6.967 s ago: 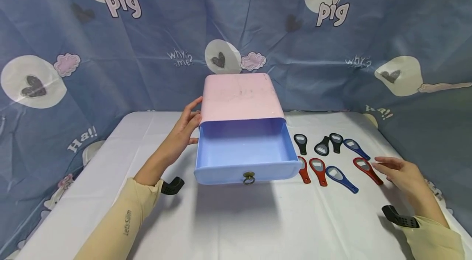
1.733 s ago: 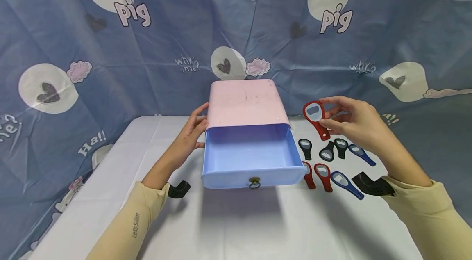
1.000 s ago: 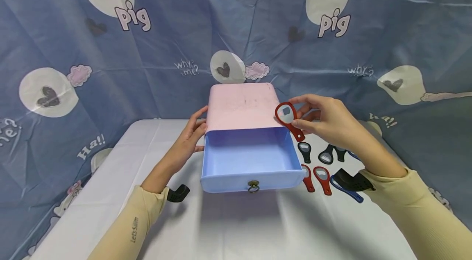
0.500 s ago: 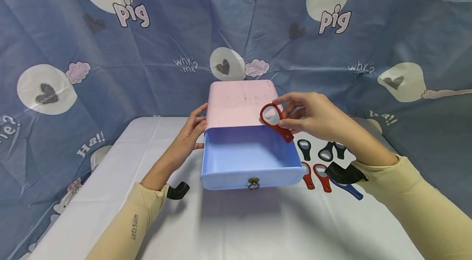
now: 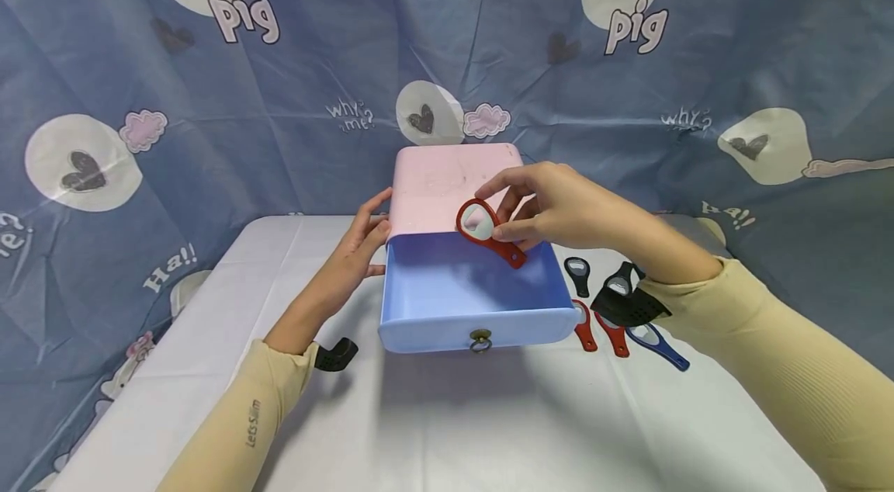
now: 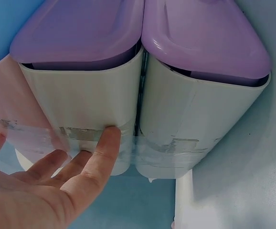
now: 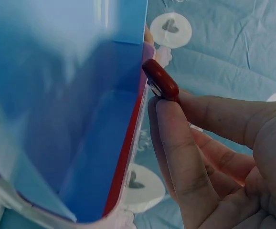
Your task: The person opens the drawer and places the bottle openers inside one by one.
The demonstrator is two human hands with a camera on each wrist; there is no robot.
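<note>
My right hand pinches a red magnifying glass between thumb and fingers, above the rear part of a pulled-out light-blue drawer. The right wrist view shows the magnifying glass edge-on beside the drawer. Its pink case stands behind and over the drawer's back end. Against the case's left side rests my left hand, fingers extended. In the left wrist view, that hand touches the taped sides of stacked pale units with purple fronts.
Right of the drawer lie a black magnifying glass, red ones and a blue one. More black ones lie partly behind my right wrist. A brass ring pull hangs on the drawer front. A patterned blue cloth hangs behind the white table.
My right hand has lifted the red magnifying glass from the right of the table and carried it left, past the case's edge, to above the drawer. My left hand keeps its place.
</note>
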